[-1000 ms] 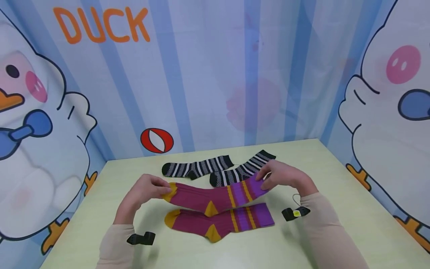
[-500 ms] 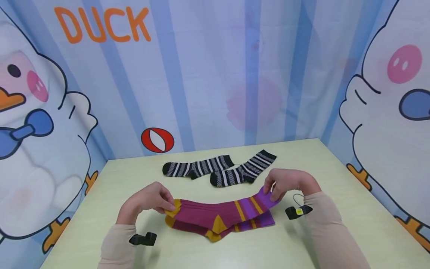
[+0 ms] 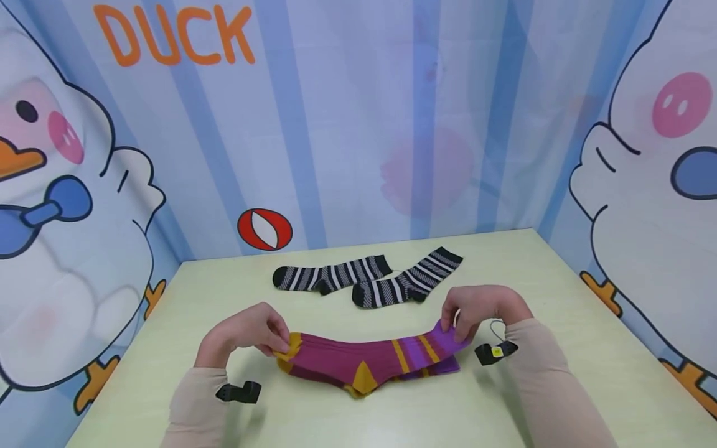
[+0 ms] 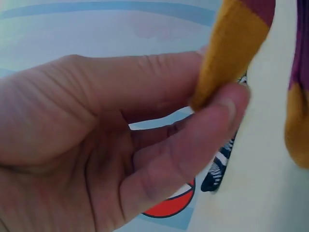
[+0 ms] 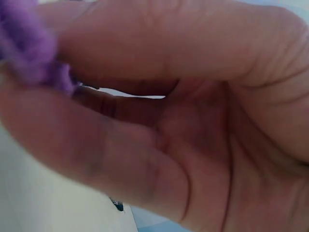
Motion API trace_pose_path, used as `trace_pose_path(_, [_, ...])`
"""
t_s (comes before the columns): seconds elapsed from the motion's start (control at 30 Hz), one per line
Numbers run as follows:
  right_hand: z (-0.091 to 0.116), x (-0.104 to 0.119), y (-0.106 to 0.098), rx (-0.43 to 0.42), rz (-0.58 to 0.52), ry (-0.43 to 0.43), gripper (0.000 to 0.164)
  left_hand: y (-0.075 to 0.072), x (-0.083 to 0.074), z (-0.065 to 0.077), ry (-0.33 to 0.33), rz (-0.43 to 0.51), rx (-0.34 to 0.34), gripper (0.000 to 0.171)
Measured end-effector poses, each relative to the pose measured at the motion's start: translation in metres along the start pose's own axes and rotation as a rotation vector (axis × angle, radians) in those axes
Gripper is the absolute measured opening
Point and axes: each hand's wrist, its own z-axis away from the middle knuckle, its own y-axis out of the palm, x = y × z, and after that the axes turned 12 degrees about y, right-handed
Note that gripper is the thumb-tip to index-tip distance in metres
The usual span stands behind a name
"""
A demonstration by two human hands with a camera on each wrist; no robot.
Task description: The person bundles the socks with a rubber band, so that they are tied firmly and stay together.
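Note:
A maroon sock (image 3: 336, 356) with yellow toe and heel and a purple striped cuff stretches between my two hands. My left hand (image 3: 250, 331) pinches its yellow toe; in the left wrist view thumb and finger meet on that toe (image 4: 234, 46). At the other end my right hand (image 3: 483, 308) pinches the purple cuff (image 5: 29, 43). Directly beneath lies a matching second sock (image 3: 316, 374) on the table, mostly covered by the held one, with its lower edge and part of its cuff showing.
Two black socks with white stripes lie farther back on the pale table (image 3: 560, 348): one on the left (image 3: 330, 275), one angled on the right (image 3: 409, 280). A blue-striped backdrop (image 3: 358, 124) with duck drawings rises behind and at both sides.
Both hands have brought the held maroon sock down and toward me, from behind the lying sock to over it. In the last half second the movement is slight. The black striped socks stay put.

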Motion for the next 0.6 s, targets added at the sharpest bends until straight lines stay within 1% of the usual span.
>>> trace_pose_path(0.13, [-0.007,0.001,0.008,0.009,0.033,0.040,0.018,0.006,0.007,-0.005,-0.045,-0.043,0.032,0.012])
trace_pose_path(0.2, [-0.010,0.002,0.010,0.014,0.036,0.058,0.018,0.008,0.010,-0.006,-0.058,-0.060,0.036,0.013])
trace_pose_path(0.27, [-0.011,0.003,0.012,0.024,0.037,0.069,0.018,0.009,0.013,-0.008,-0.066,-0.071,0.040,0.013])
trace_pose_path(0.47, [-0.013,0.006,0.013,0.055,0.066,0.090,0.007,0.011,0.017,-0.011,-0.072,-0.113,0.057,0.016])
trace_pose_path(0.6, [-0.015,0.006,0.014,0.045,0.037,0.115,0.009,0.013,0.019,-0.013,-0.089,-0.104,0.047,0.022])
